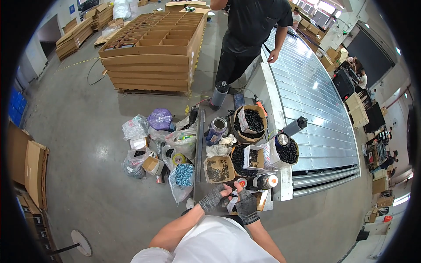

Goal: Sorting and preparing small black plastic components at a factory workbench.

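Both my hands wear grey fingerless gloves and meet close to my chest, just below the cluttered bench end. My left hand (213, 197) and my right hand (246, 204) pinch a small dark part (226, 201) between them; its shape is too small to tell. Right above my fingers stand an open cardboard box of dark rings (218, 169), a box of black screws (244, 158) and a lying spray can with an orange cap (262, 181).
A person in black (250, 33) stands at the far side of a long ribbed metal panel (307, 96). Plastic bags (160, 140) lie on the floor to the left. A pallet of stacked cardboard dividers (153, 52) sits beyond.
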### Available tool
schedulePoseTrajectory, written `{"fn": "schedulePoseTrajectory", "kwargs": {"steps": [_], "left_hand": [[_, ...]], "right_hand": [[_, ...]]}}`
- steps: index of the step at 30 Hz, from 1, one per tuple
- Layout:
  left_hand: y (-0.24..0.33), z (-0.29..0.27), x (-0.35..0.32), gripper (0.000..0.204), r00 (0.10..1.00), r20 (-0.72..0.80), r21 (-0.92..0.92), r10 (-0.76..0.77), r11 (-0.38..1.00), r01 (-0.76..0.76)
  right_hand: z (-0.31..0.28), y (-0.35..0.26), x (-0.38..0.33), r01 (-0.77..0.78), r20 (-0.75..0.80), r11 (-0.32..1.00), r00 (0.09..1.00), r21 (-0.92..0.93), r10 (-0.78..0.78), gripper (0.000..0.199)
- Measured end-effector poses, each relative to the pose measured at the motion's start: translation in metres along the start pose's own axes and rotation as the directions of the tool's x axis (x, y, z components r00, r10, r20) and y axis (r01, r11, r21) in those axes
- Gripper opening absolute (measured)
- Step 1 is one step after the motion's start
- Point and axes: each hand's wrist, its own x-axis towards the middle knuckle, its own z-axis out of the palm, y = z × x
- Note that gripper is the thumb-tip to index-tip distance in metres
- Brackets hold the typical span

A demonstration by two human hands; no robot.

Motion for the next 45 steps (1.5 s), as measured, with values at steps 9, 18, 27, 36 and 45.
{"fn": "schedulePoseTrajectory", "kwargs": {"steps": [9, 18, 27, 36, 45], "left_hand": [[0.004, -0.001, -0.001, 0.024, 0.998, 0.044, -0.040, 0.047, 0.998, -0.045], [0.003, 0.002, 0.001, 0.024, 0.993, 0.068, 0.016, 0.093, 0.995, -0.094], [-0.015, -0.008, 0.002, 0.023, 0.991, 0.109, 0.018, 0.083, 0.996, -0.085], [-0.018, -0.003, -0.002, 0.016, 0.993, 0.120, 0.037, 0.020, 0.999, -0.025], [-0.052, 0.013, -0.003, 0.017, 0.957, 0.220, 0.134, -0.188, 0.978, 0.161]], "right_hand": [[-0.001, 0.011, 0.013, -0.335, 0.158, 0.666, 0.936, 0.667, 0.313, 0.031], [0.011, -0.008, 0.007, -0.416, 0.304, 0.327, 0.889, 0.848, 0.343, 0.044], [0.017, -0.008, -0.009, -0.155, 0.104, 0.929, 0.986, 0.336, 0.127, 0.035], [0.015, -0.020, -0.038, -0.175, -0.110, 0.927, 0.969, 0.331, 0.222, 0.040], [0.001, 0.006, -0.081, -0.407, -0.162, 0.883, 0.879, 0.233, 0.448, 0.013]]}}
